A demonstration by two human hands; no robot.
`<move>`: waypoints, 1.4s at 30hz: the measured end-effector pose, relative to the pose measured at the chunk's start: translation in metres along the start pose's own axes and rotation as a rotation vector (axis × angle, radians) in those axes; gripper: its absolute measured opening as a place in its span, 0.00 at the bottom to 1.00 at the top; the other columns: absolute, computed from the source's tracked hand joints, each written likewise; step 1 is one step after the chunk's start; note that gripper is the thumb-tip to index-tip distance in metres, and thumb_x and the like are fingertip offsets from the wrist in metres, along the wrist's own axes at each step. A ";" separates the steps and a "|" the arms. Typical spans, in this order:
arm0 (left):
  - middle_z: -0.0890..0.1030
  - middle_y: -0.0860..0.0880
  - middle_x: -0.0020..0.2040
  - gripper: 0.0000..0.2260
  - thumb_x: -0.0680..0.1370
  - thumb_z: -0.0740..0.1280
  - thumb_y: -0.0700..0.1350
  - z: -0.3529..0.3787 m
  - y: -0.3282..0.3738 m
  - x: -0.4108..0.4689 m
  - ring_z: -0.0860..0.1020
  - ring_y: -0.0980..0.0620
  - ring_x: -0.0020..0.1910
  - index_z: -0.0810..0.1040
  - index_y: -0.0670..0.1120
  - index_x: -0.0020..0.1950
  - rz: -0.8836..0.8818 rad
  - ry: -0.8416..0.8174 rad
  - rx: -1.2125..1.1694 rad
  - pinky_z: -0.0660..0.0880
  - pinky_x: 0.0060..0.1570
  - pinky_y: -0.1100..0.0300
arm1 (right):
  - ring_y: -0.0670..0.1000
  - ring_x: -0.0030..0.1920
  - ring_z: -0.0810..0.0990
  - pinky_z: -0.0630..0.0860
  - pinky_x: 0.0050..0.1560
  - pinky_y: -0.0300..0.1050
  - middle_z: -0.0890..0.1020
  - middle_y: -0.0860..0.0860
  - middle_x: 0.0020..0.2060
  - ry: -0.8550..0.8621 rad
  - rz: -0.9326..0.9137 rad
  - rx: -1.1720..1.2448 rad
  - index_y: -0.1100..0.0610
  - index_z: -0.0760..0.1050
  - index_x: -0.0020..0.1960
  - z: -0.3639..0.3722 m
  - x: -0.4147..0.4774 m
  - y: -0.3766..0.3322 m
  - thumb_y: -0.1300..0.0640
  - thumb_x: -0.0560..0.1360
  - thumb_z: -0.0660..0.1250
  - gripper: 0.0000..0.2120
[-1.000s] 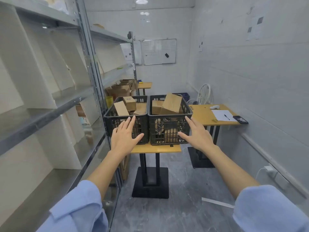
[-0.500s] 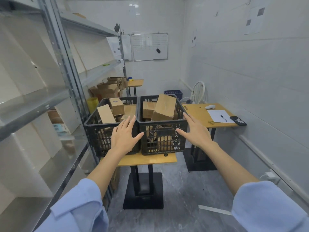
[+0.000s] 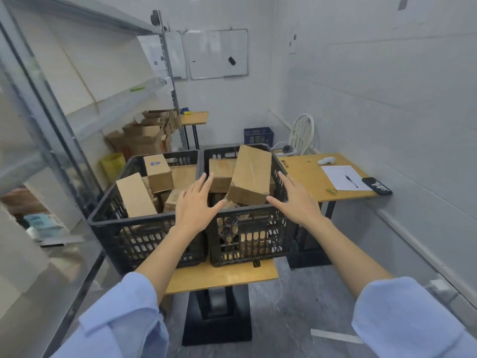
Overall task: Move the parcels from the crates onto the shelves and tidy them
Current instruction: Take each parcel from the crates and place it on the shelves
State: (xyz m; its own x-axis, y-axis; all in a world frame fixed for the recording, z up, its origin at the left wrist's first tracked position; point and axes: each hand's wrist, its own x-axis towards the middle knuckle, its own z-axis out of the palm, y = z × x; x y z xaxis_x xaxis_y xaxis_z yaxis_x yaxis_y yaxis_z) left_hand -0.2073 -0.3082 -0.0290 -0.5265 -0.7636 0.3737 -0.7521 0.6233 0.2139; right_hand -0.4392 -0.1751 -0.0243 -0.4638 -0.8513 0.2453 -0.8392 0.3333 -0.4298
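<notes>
1. Both hands have advanced since the earlier frames. They were level with the crates' front walls and now sit over the rims, and the view has closed in and tipped downward.
2. Left hand [image 3: 196, 205]: fingers straight and spread, nothing held, above the junction of the left crate [image 3: 134, 236] and the right crate [image 3: 258, 236].
3. Right hand [image 3: 296, 202]: likewise spread and empty, over the right crate's near right corner.
4. Assessment: the hands flank the large parcel [image 3: 251, 177], spaced as if for a two-handed grip on its sides. No contact is evident.
5. The large parcel lies topmost in the right crate, tilted. Its long axis runs away from the person, with the near end low inside the crate and the far end raised above the rim, apparently propped on parcels beneath.
6. Other parcels fill the left crate, and one tall parcel [image 3: 135, 196] stands on end by the near wall.
7. Both crates rest on the tabletop [image 3: 222, 276]. The shelves [image 3: 113, 109] stand to the left.
</notes>
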 end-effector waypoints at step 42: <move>0.61 0.54 0.77 0.47 0.69 0.77 0.54 0.174 -0.026 0.190 0.65 0.53 0.72 0.51 0.55 0.80 0.027 -0.359 -0.500 0.66 0.70 0.49 | 0.51 0.73 0.65 0.66 0.72 0.61 0.65 0.48 0.74 -0.372 0.104 0.450 0.46 0.48 0.78 0.145 0.198 0.094 0.45 0.60 0.82 0.58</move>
State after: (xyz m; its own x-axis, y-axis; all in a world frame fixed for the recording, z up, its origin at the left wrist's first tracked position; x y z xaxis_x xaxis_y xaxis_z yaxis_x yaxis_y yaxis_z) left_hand -0.3563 -0.4988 -0.1209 -0.7085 -0.7016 0.0760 -0.5059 0.5801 0.6384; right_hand -0.5688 -0.3708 -0.1427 -0.3385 -0.9352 -0.1043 -0.5537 0.2876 -0.7815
